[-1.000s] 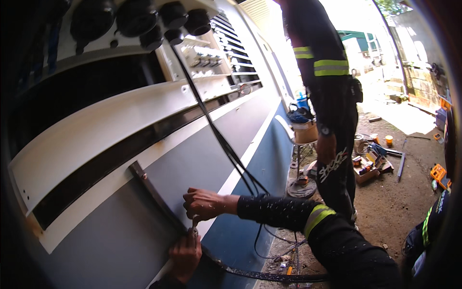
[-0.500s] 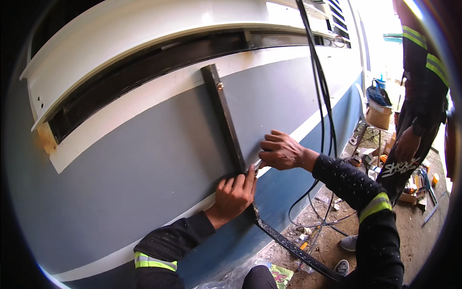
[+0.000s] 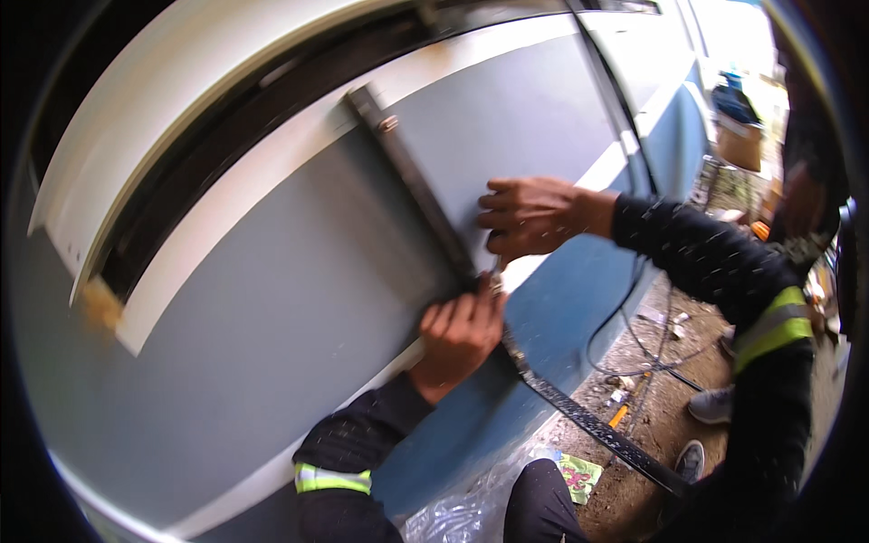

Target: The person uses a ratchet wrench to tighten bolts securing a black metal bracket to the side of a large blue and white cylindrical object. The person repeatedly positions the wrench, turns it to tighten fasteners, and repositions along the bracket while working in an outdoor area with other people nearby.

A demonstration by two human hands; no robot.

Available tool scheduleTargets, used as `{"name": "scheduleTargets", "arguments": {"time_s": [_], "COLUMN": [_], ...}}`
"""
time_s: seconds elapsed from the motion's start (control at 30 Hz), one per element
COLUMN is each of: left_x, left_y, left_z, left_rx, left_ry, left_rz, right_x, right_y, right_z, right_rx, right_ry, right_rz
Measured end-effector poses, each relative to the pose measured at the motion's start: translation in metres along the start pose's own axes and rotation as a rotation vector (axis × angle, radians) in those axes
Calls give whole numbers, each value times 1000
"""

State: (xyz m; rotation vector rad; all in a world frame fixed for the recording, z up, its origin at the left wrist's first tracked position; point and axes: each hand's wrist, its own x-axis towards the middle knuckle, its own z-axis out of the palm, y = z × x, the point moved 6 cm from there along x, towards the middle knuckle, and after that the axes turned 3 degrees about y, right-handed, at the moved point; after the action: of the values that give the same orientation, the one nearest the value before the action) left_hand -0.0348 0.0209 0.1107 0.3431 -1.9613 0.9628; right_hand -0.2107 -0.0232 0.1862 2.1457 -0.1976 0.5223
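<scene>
While both hands [image 3: 493, 271] press the metal strip [image 3: 412, 181], black cables [image 3: 634, 335] dangle beside.

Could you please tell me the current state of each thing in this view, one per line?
left hand: closed, pressed at the lower part of the metal strip.
right hand: fingers curled, resting on the grey panel beside the strip.
metal strip: lying slanted against the panel, a bolt near its top end.
perforated dark strap: running slanted down from the hands toward the ground.
black cables: hanging loose, coiled on the dirt.
grey panel: upright, closed.
</scene>
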Motion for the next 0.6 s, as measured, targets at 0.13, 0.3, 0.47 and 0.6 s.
{"name": "scheduleTargets", "arguments": {"time_s": [0.13,0.3,0.47,0.6], "left_x": [-12,-16,-21,-27], "left_y": [-1,13,15,14], "left_z": [5,23,41,47], "left_rx": [-68,41,-59,-41], "left_ry": [40,-20,18,-9], "left_rz": [-60,-11,-32,-35], "right_x": [13,-59,-157,-194], "right_y": [8,-16,-103,-103], "right_z": [3,34,154,189], "right_rx": [1,77,367,503], "right_ry": [-141,85,472,487], "right_rz": [-74,472,1043,1178]}}
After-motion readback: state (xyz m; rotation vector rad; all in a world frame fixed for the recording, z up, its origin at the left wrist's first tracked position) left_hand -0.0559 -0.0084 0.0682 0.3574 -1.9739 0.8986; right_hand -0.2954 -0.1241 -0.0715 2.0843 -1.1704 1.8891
